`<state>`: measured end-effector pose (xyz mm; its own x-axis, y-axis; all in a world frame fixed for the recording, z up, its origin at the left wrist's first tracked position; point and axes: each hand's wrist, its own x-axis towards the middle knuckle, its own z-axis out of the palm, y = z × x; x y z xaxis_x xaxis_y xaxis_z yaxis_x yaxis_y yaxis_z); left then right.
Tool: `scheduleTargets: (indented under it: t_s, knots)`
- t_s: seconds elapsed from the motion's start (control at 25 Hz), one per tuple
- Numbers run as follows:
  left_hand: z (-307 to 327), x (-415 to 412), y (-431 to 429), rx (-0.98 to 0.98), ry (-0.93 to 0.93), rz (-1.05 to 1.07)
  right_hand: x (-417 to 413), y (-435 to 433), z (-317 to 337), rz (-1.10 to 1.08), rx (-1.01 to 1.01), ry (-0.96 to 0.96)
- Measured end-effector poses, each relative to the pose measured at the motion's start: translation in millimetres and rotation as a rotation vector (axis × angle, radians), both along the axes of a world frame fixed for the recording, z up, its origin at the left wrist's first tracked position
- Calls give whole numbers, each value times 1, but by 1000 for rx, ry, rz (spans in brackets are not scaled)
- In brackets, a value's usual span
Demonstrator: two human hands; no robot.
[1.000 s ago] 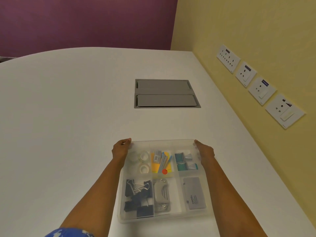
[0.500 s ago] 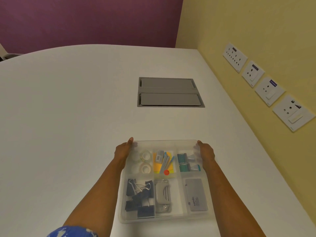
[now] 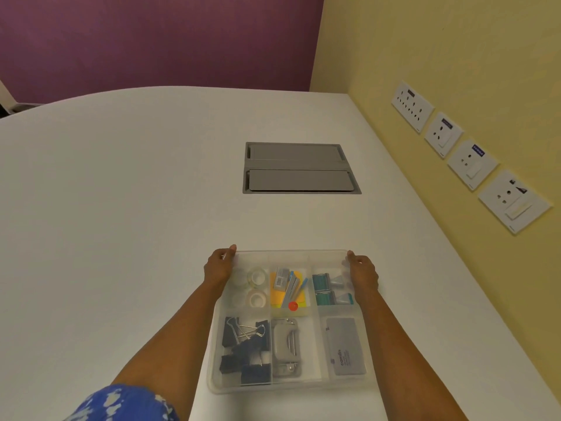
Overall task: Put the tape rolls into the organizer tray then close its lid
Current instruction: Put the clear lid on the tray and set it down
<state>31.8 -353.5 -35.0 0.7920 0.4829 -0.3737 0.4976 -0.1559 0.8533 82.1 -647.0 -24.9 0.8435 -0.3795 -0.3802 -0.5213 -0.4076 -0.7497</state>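
The clear plastic organizer tray [image 3: 214,385] sits on the white table near me. Its frosted lid [image 3: 288,258] lies down over the compartments. Several clear tape rolls [image 3: 257,277] rest in the far-left compartment, seen hazily through the lid. My left hand [image 3: 217,268] holds the tray's far-left corner, thumb along the far edge. My right hand [image 3: 362,273] holds the far-right corner, fingers wrapped over the side.
Other compartments hold black binder clips [image 3: 246,349], a grey stapler [image 3: 285,344], sticky notes [image 3: 288,293] and a grey case [image 3: 346,347]. A grey cable hatch [image 3: 300,168] is set into the table [image 3: 121,208] farther away. Wall sockets [image 3: 470,162] line the yellow wall at right.
Both hands stay at the tray's far corners with only small finger shifts. My left thumb now stretches along the far edge. The view has tilted slightly.
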Motion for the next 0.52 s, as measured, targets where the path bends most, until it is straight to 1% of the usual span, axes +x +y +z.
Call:
scheduleTargets:
  t_s: [0.08,0.2,0.28,0.4,0.52]
  knots:
    - [6,0,-1,27,21,-36,-2,1,4,25,-14,-6]
    - [9,-4,-4,79,33,-92,-5,-2,11,76,27,18]
    - [9,-12,-8,110,34,-124,-9,-6,14,125,2,51]
    - [6,-28,-12,108,33,-102,-24,-13,14,201,-48,90]
    - [4,-48,-17,134,29,-104,-44,-20,13,238,-54,95]
